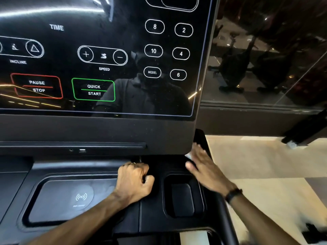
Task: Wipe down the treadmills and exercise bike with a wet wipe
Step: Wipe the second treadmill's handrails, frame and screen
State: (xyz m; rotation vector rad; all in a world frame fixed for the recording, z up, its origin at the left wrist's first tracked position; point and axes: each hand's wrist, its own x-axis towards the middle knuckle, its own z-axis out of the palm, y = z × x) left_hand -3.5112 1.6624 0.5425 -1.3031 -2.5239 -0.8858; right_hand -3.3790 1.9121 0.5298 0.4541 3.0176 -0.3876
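A black treadmill console (99, 131) fills the view, with a glossy touch panel (106, 55) showing speed, incline, pause and quick start buttons. My right hand (203, 165) lies flat on the console's right corner, pressing a white wet wipe (189, 155) that peeks out under the fingers. My left hand (136, 181) is curled into a fist and rests on the tray ledge between the charging pad (70, 198) and the cup holder (182, 197).
A dark glass wall (261, 59) at the right reflects exercise bikes. Light floor (265, 165) lies beyond the console's right edge. A curved handrail (228, 225) runs down at lower right. A USB port (82, 150) sits under the panel.
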